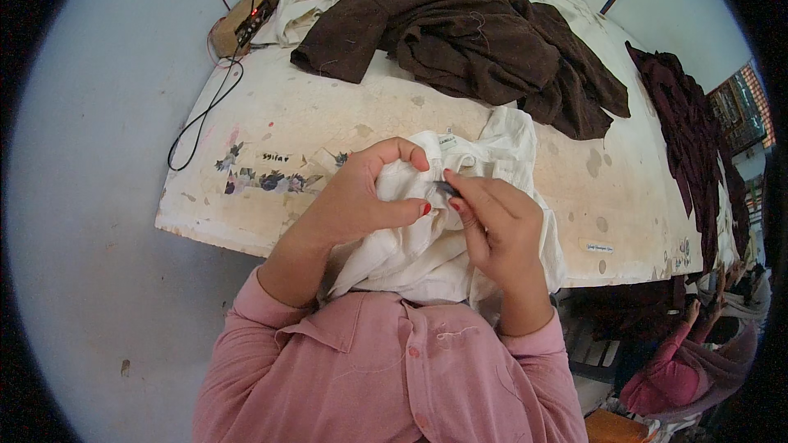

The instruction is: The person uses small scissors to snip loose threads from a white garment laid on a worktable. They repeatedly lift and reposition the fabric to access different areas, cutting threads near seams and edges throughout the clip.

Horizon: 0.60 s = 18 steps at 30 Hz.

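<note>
A white garment (410, 254) lies bunched over the near edge of the table and against my front, with a small label (447, 142) at its upper edge. My left hand (369, 197) grips its cloth; the thumb and forefinger curve apart around a fold, and the other fingers are hidden. Just to the right, my right hand (501, 221) is closed in a pinch on a small dark tool (446, 188). The tool's tip points left, against the cloth between both hands. Its exact kind is mostly hidden by my fingers.
Dark brown garments (460, 33) lie heaped across the far side of the stained table (246, 123). A wooden box (250, 20) with a black cable stands at the far left. Dark maroon cloth (673, 115) hangs over the right edge. Another person (681, 369) works at lower right.
</note>
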### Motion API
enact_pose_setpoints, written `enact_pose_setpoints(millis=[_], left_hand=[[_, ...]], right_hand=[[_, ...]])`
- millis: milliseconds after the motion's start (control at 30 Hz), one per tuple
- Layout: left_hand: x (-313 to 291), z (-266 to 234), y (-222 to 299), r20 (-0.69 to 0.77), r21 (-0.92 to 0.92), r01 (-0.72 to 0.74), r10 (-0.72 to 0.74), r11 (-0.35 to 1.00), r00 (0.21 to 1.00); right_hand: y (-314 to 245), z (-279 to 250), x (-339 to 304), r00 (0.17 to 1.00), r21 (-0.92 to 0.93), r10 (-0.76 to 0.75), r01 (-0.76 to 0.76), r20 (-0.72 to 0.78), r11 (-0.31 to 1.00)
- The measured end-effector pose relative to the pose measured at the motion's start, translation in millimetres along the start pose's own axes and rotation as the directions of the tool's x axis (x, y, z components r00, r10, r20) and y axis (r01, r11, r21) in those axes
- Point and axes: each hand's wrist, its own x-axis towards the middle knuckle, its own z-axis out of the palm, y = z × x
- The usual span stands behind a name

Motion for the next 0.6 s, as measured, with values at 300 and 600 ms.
enact_pose_setpoints(millis=[300, 600], left_hand=[[13, -61, 21, 0.207, 0.371, -0.390, 0.335, 0.843, 0.919], [26, -97, 0, -0.033, 0.919, -0.150, 0.450, 0.365, 0.893]], right_hand=[[19, 3, -26, 0.849, -0.261, 0.528, -0.516, -0.027, 0.816], [45, -13, -31, 0.783, -0.357, 0.621, -0.590, -0.034, 0.725]])
